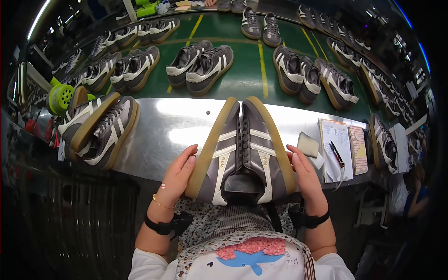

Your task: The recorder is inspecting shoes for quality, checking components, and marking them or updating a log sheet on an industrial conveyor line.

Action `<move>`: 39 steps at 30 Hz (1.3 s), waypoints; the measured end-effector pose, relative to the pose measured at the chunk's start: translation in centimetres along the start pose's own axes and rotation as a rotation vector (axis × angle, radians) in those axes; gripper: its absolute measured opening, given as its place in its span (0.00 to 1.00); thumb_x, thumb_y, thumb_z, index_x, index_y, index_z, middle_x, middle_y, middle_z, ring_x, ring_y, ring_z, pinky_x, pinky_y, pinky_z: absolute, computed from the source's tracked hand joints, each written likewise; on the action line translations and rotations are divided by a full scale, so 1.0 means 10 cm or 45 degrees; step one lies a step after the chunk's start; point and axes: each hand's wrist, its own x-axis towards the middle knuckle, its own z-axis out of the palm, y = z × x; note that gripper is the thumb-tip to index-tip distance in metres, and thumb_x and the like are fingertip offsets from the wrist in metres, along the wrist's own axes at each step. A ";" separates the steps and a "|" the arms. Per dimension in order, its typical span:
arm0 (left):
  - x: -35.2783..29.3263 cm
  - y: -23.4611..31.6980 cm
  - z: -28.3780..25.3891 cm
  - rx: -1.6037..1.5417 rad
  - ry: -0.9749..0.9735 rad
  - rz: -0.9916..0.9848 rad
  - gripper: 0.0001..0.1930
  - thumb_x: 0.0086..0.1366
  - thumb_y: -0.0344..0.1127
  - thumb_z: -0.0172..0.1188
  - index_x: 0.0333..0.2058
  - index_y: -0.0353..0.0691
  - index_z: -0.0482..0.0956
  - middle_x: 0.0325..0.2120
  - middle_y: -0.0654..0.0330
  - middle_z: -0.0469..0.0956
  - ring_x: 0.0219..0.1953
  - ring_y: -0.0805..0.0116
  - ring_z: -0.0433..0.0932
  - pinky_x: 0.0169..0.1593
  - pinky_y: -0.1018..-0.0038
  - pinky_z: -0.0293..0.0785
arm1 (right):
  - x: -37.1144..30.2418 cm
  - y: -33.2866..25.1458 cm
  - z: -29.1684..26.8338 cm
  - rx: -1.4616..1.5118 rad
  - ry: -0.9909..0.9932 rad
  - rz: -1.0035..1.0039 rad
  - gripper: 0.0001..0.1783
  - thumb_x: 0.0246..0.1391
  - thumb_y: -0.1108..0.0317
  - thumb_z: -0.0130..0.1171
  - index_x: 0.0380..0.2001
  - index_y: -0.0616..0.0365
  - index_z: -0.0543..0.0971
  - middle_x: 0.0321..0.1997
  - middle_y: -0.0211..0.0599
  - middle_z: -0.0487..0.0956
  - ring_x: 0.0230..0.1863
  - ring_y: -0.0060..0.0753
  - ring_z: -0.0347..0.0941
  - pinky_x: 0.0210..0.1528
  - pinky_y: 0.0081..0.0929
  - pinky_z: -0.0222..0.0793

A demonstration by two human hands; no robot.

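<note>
Between my hands stands a pair of dark grey sneakers with white stripes and gum-brown soles, the left sneaker (215, 163) and the right sneaker (265, 161) side by side with their soles outward and toes pointing away from me. My left hand (179, 173) presses against the outer sole of the left one, thumb and fingers nearly straight. Against the right one's outer sole lies my right hand (304, 173), its fingers partly hidden behind the shoe. The laced uppers face each other, and the heels are close to my body at the table's near edge.
More sneakers are stacked on the metal table (161, 154) at left. At right lie a pale sponge (308, 144), a notebook (332, 163) with a pen (336, 154), and another sneaker (383, 142). Beyond runs a green surface (247, 70) with several pairs. A green tape dispenser (60, 99) stands far left.
</note>
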 end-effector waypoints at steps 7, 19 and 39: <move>0.00 0.01 0.04 -0.556 -0.065 -0.023 0.25 0.69 0.37 0.45 0.61 0.33 0.56 0.54 0.52 0.67 0.53 0.65 0.69 0.55 0.72 0.65 | 0.07 0.22 0.01 0.159 -0.214 -0.074 0.25 0.63 0.57 0.47 0.59 0.55 0.64 0.52 0.36 0.72 0.51 0.24 0.66 0.53 0.22 0.61; -0.01 -0.09 0.33 0.867 -0.097 0.332 0.26 0.55 0.31 0.58 0.53 0.28 0.65 0.44 0.42 0.69 0.46 0.52 0.69 0.49 0.63 0.67 | 0.06 -0.50 0.00 -0.763 -0.202 -0.831 0.23 0.43 0.59 0.63 0.44 0.50 0.73 0.30 0.39 0.74 0.38 0.45 0.72 0.39 0.40 0.67; -0.13 -0.18 0.40 0.985 0.312 0.555 0.12 0.60 0.35 0.56 0.40 0.34 0.76 0.35 0.44 0.74 0.41 0.43 0.71 0.47 0.56 0.66 | 0.15 -1.07 -1.10 -1.111 -0.013 -1.061 0.25 0.29 0.47 0.71 0.27 0.49 0.74 0.33 0.35 0.68 0.34 0.43 0.69 0.30 0.34 0.66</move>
